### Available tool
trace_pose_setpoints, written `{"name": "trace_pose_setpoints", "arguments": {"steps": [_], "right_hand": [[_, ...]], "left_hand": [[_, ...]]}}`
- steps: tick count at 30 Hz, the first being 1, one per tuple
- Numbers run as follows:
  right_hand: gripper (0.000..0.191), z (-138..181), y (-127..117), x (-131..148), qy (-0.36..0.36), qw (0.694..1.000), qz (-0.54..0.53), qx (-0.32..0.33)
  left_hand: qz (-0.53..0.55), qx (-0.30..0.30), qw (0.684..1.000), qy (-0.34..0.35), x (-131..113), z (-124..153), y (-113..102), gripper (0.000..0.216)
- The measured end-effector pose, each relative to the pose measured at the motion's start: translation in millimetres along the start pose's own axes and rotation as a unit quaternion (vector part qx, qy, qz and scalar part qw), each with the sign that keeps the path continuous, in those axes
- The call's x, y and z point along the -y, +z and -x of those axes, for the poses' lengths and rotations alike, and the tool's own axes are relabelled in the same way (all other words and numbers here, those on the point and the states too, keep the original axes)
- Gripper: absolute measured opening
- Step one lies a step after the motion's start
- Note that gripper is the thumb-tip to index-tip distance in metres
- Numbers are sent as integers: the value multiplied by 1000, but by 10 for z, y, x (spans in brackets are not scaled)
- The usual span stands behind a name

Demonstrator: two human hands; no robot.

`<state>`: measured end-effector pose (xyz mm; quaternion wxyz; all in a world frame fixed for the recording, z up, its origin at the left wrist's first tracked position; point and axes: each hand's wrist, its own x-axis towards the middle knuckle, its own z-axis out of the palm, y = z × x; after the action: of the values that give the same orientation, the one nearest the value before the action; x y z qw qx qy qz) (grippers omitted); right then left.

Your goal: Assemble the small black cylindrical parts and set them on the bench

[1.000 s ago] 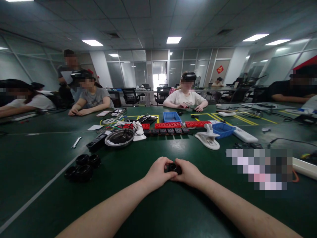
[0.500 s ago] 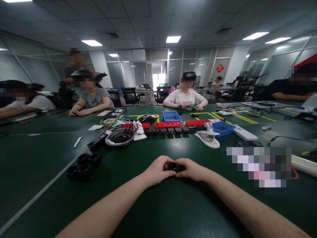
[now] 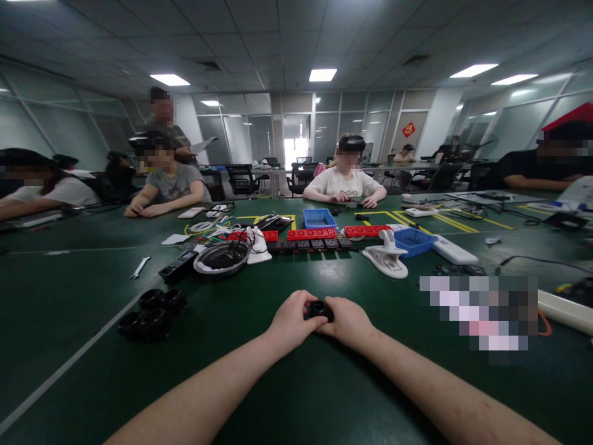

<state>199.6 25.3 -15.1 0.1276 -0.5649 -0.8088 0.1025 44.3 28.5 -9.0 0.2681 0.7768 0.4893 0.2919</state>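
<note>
Close in front of me, a small round black part (image 3: 320, 309) with a hole in its top is held just over the green table (image 3: 296, 395); whether it touches the surface I cannot tell. My left hand (image 3: 296, 318) grips its left side, thumb across the near edge. From the other side my right hand (image 3: 346, 319) closes on the same part, its fingers partly hidden. To the left sits a cluster of several black ring-shaped parts (image 3: 155, 318), similar in colour to the held one.
Beyond my hands stand a metal bowl (image 3: 221, 272) with black cable, a white clip base (image 3: 386, 262), red socket strips (image 3: 311, 233) and blue trays (image 3: 412, 248). A wrench (image 3: 140, 267) lies at left. Co-workers sit around the table, one person (image 3: 345, 182) opposite.
My right hand has shifted slightly left and wraps closer round the black part, whose hole now faces up more plainly. A standing person at back left has moved right, holding paper.
</note>
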Motion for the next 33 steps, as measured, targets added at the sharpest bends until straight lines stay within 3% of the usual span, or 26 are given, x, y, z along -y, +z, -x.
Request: {"name": "trace_pose_setpoints", "arguments": {"steps": [5, 11, 16, 21, 24, 28, 33], "right_hand": [[44, 7, -133, -124, -102, 984, -140, 48], [19, -37, -182, -224, -103, 951, -255, 144], [22, -58, -131, -223, -63, 956, -251, 136], [30, -38, -19, -104, 0, 996, -80, 43], [29, -13, 24, -32, 12, 1000, -9, -2], [42, 10, -53, -50, -32, 998, -60, 18], [49, 12, -231, -158, -129, 968, -181, 116]], "left_hand": [[10, 57, 997, 45, 32, -28, -85, 27], [37, 111, 991, 68, 56, -44, -125, 30], [38, 94, 993, 53, 26, -25, -87, 30], [4, 29, 999, 15, -28, 11, -19, 27], [-7, 12, 1000, 9, -22, 13, -14, 26], [6, 51, 998, 42, 24, -19, -65, 27], [35, 109, 990, 77, 58, -46, -140, 30]]}}
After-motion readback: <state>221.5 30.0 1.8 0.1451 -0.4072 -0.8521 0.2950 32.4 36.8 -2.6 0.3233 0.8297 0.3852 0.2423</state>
